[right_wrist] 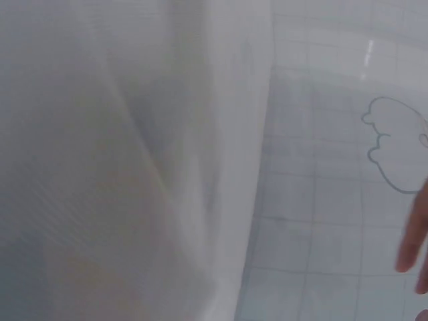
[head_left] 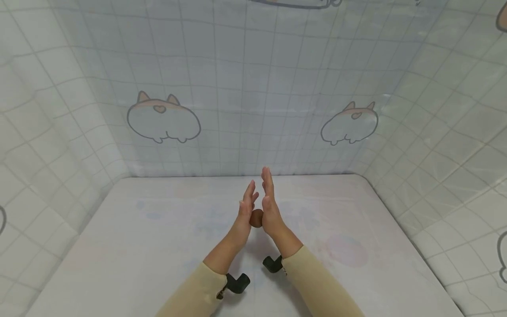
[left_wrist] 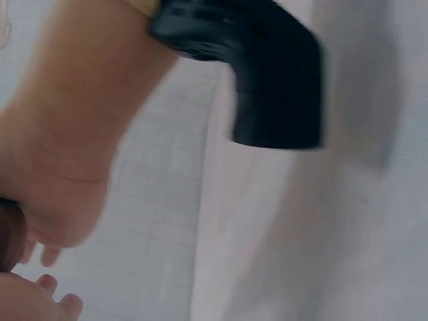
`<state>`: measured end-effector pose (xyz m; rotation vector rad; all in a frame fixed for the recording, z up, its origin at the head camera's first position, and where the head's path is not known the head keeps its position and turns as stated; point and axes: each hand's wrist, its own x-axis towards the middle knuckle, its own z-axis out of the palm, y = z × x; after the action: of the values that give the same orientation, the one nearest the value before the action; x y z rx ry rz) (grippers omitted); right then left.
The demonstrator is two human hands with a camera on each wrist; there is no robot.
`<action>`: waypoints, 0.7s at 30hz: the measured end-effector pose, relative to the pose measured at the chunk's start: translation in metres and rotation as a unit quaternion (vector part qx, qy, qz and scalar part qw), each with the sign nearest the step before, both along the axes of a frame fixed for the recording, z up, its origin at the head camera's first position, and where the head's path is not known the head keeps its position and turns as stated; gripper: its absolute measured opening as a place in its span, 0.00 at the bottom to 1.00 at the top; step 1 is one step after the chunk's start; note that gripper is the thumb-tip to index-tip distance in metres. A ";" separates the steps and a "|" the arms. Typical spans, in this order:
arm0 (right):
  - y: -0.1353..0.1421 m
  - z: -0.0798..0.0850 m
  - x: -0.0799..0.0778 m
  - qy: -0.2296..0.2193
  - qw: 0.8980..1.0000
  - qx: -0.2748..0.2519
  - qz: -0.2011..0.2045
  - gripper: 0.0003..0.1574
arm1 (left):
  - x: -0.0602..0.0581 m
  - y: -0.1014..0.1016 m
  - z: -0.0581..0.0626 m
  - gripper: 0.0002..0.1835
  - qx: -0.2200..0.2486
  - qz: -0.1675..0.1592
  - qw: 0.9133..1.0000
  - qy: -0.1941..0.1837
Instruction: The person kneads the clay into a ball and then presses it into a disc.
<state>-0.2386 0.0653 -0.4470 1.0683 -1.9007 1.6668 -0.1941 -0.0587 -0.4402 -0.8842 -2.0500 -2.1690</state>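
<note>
A small brown ball [head_left: 256,218] sits between the two palms, over the middle of the table. My left hand [head_left: 242,219] presses it from the left with fingers extended forward. From the other side my right hand [head_left: 272,215] presses against it, its fingers also straight and pointing away. The heels of the hands are near the ball, and the fingertips lean toward each other. In the left wrist view the ball [left_wrist: 10,235] shows partly at the left edge. Only some blurred fingers [right_wrist: 414,234] appear at the right edge of the right wrist view.
A pale cloth covers the table [head_left: 158,246]. Behind it stands a white gridded curtain [head_left: 253,88] with cartoon animal drawings, and similar curtains flank both sides. Black angled camera mounts [head_left: 237,283] stick out from both wrists, beside the cream sleeves [head_left: 198,286].
</note>
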 end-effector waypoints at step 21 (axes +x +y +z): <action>-0.011 0.000 0.024 0.053 0.998 0.006 0.032 0.55 | -0.005 -0.003 0.021 0.48 0.024 0.050 0.998 0.016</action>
<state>-0.2144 0.0543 -0.4469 1.2097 -1.8301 1.6003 -0.1994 -0.0616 -0.4189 -0.7878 -1.9735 -2.1282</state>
